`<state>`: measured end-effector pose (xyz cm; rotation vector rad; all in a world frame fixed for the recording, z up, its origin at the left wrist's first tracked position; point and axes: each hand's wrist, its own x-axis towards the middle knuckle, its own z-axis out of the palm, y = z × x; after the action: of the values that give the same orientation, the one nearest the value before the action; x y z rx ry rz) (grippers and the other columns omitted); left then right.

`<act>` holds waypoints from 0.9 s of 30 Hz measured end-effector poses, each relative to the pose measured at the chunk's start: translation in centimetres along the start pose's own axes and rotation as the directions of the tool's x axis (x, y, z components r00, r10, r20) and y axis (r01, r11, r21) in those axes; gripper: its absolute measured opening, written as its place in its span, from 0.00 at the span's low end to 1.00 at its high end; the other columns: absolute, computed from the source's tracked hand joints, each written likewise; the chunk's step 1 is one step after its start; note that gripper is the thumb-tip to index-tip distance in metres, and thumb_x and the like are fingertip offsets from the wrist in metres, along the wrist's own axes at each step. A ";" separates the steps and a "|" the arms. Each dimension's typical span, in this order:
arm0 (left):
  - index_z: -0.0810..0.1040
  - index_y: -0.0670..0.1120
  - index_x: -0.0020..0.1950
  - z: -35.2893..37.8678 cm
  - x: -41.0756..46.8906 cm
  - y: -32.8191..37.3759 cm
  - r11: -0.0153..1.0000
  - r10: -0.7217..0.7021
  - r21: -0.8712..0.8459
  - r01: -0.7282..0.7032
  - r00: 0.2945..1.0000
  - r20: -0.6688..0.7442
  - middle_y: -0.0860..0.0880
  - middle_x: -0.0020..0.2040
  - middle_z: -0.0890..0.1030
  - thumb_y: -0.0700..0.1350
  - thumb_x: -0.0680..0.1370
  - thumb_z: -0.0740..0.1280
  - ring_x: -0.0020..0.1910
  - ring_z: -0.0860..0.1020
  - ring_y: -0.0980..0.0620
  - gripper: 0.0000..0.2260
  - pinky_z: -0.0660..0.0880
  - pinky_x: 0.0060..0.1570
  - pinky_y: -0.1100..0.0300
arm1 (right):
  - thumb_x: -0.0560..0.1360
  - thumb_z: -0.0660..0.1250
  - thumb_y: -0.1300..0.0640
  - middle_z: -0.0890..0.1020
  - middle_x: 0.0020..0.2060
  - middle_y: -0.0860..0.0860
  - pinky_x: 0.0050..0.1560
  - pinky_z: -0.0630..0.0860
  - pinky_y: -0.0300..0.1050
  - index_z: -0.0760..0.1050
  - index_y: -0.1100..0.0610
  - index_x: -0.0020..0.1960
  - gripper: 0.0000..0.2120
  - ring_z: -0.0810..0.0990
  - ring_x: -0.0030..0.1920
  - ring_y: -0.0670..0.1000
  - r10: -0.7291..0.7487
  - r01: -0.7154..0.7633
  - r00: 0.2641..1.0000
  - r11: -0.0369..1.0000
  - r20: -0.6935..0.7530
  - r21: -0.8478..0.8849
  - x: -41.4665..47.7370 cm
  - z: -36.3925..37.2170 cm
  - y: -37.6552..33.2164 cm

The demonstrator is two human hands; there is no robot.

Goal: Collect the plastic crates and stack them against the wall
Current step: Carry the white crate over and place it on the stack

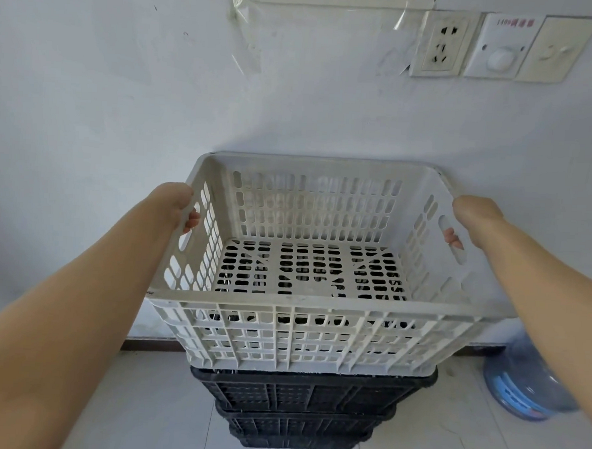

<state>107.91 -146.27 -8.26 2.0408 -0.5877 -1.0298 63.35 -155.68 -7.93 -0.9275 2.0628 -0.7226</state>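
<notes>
A white slotted plastic crate is empty and sits at the top of a stack of black plastic crates standing on the floor against the white wall. My left hand grips the crate's left handle slot, with fingertips showing through the opening. On the other side, my right hand grips the right handle slot the same way. Whether the white crate rests fully on the black ones or hovers just above them cannot be told.
A blue water jug stands on the tiled floor to the right of the stack, close to the wall. A power socket and switch plates are on the wall above.
</notes>
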 end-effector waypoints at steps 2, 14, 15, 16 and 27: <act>0.69 0.40 0.55 0.0 0.1 0.0 1.000 -0.003 -0.007 0.003 1.000 0.007 0.42 0.35 0.71 0.44 0.81 0.53 0.28 0.69 0.47 0.10 0.67 0.30 0.59 | 0.76 0.54 0.63 0.72 0.34 0.59 0.20 0.71 0.41 0.71 0.62 0.51 0.09 0.70 0.23 0.54 0.009 -0.009 1.000 1.000 -0.006 -0.008 0.0 0.1 0.0; 0.69 0.39 0.54 0.5 0.0 -0.1 1.000 -0.007 0.027 0.008 1.000 -0.009 0.43 0.34 0.70 0.43 0.81 0.51 0.28 0.68 0.49 0.10 0.66 0.28 0.59 | 0.70 0.54 0.64 0.75 0.26 0.60 0.29 0.72 0.43 0.68 0.62 0.37 0.06 0.73 0.24 0.55 -0.080 0.080 0.990 0.997 -0.114 -0.010 -1.6 0.5 -0.3; 0.68 0.39 0.54 0.4 0.0 -0.1 0.999 -0.013 0.033 0.013 1.000 -0.001 0.43 0.34 0.70 0.43 0.81 0.51 0.27 0.68 0.49 0.11 0.66 0.28 0.59 | 0.70 0.54 0.64 0.75 0.23 0.60 0.29 0.72 0.43 0.68 0.62 0.37 0.06 0.73 0.23 0.55 -0.084 0.082 0.990 0.996 -0.117 -0.022 -1.7 0.5 -0.2; 0.68 0.39 0.55 0.3 0.0 -0.2 0.999 -0.026 0.041 0.025 1.000 0.015 0.43 0.34 0.70 0.44 0.82 0.51 0.27 0.68 0.49 0.11 0.66 0.28 0.59 | 0.71 0.54 0.64 0.75 0.20 0.59 0.28 0.72 0.43 0.68 0.62 0.37 0.06 0.73 0.21 0.55 -0.083 0.080 0.990 0.996 -0.110 -0.029 -1.9 0.3 -0.3; 0.67 0.38 0.55 0.5 -0.5 -0.2 0.996 -0.039 0.079 0.035 0.998 0.052 0.43 0.35 0.71 0.45 0.82 0.49 0.29 0.69 0.49 0.13 0.68 0.28 0.58 | 0.80 0.51 0.59 0.71 0.36 0.56 0.27 0.63 0.40 0.67 0.58 0.44 0.10 0.67 0.28 0.52 -0.179 0.168 0.983 0.961 -0.033 -0.218 -1.9 -0.6 -0.9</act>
<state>107.25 -146.00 -8.33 2.1048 -0.6296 -1.1018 64.10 -154.56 -6.23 -1.2361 2.1549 -0.6274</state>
